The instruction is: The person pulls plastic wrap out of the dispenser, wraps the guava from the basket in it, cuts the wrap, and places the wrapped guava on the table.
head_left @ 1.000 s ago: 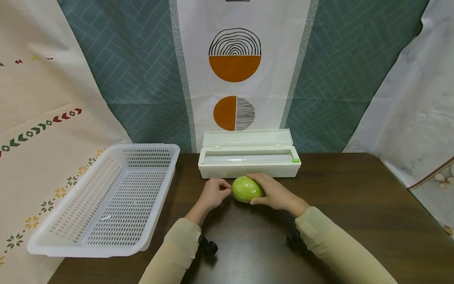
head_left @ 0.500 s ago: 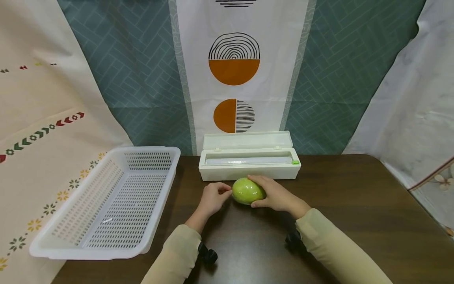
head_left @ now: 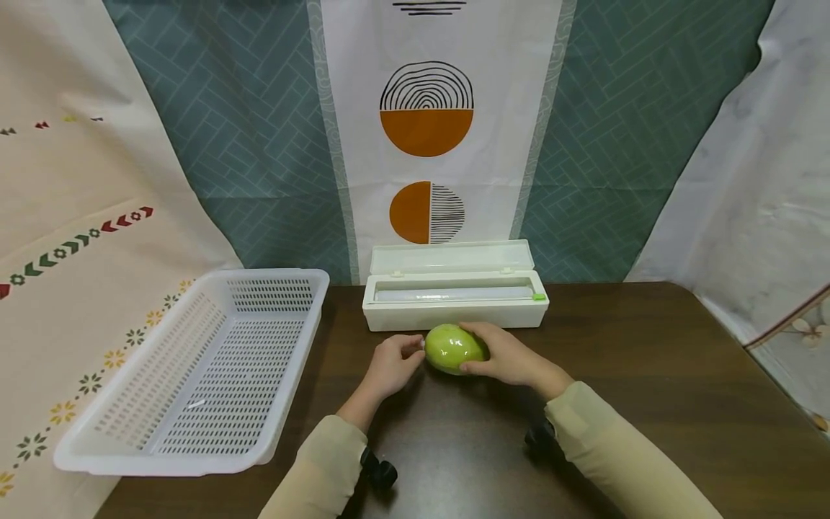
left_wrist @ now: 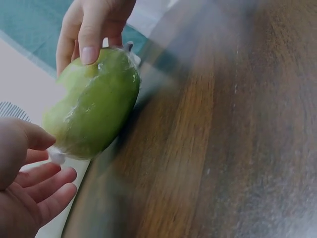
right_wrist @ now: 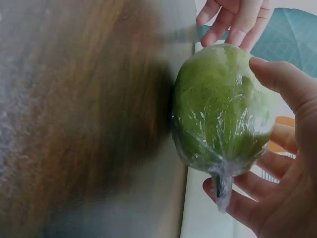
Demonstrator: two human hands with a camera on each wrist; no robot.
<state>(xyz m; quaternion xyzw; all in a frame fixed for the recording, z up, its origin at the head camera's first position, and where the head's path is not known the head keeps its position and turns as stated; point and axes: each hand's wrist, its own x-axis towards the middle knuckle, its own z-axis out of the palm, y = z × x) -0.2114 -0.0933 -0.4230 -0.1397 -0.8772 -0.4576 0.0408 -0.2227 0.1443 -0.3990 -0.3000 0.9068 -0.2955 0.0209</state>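
A green mango (head_left: 452,349) wrapped in clear cling film lies on the table, in the middle of the head view. My right hand (head_left: 509,357) grips its right end, the thumb on the near side and the fingers on the far side. From that end sticks a twisted film tail (right_wrist: 221,191), seen in the right wrist view. At the other end my left hand (head_left: 391,366) pinches a short twist of cling film (left_wrist: 57,157) between thumb and index finger. The left hand's other fingers (left_wrist: 52,193) are loosely spread.
Just behind the mango stands a white cling film dispenser (head_left: 456,315), lid up, with a roll inside and a green slider at its right. A white perforated basket (head_left: 259,454) sits at left, holding a small white scrap (head_left: 197,404). Patterned cloths (head_left: 259,144) hang behind the brown table (head_left: 648,389).
The head view has tilted up slightly. My right hand and the mango have shifted a touch to the right, and a bit of film now shows at my left fingertips.
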